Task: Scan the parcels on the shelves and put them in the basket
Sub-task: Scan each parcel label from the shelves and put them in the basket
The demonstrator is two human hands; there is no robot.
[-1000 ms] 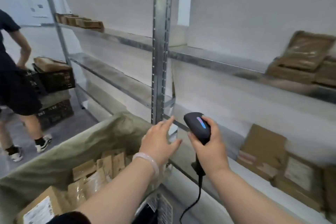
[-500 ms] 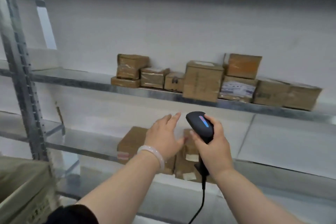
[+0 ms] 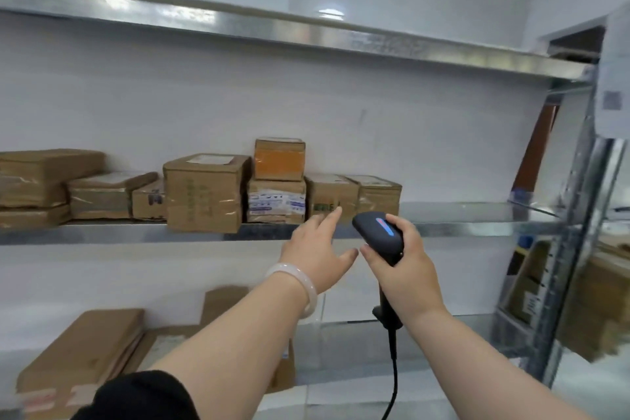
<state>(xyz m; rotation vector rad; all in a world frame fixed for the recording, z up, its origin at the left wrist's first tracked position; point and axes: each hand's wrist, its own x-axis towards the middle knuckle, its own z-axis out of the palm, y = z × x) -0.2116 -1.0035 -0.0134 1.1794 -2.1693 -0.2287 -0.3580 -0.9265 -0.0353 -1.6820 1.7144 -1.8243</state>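
Parcels (image 3: 204, 194) lined along the middle shelf (image 3: 477, 216), nearest box (image 3: 328, 193) at twelve o'clock just beyond the spread, empty left hand (image 3: 317, 251), closer than the right hand (image 3: 407, 271) gripping the scanner (image 3: 378, 235) at three o'clock.

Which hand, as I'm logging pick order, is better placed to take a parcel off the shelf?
Left. The left hand is open and empty, fingers stretched toward the green-printed parcel on the shelf; the right hand grips the scanner.
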